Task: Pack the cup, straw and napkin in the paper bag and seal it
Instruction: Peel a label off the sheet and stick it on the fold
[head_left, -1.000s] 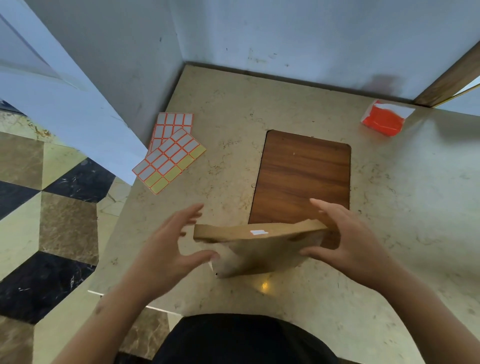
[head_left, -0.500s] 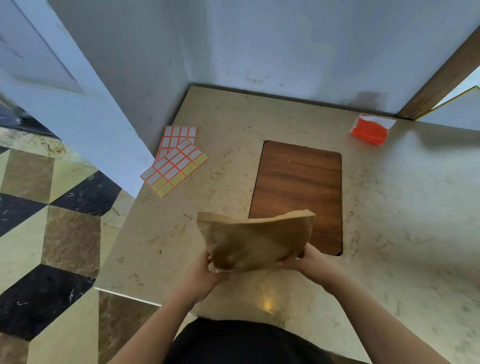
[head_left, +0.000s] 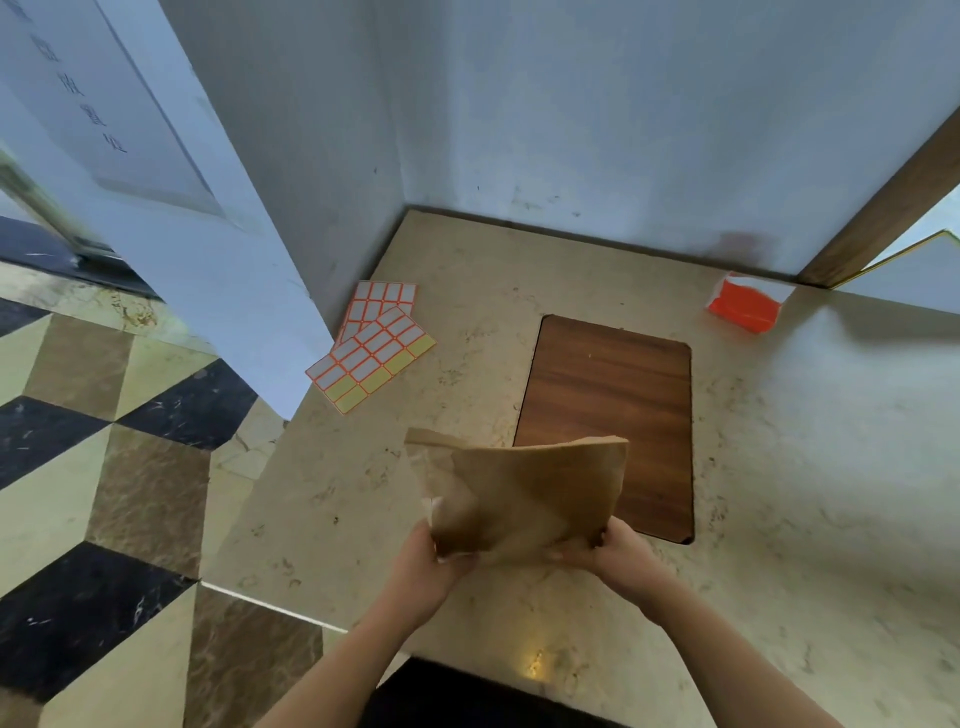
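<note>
A brown paper bag is held up above the marble counter, its folded top edge pointing away from me. My left hand grips the bag's near left corner and my right hand grips its near right corner. No cup, straw or napkin shows outside the bag; what is inside is hidden.
A wooden board lies flat on the counter beyond the bag. Two sheets of orange-edged label stickers lie at the left by the wall corner. An orange and white packet sits at the back right. The counter's edge drops to a tiled floor on the left.
Both hands went from open beside the bag's folded top to gripping its lower corners, and the bag is now lifted and tilted toward me.
</note>
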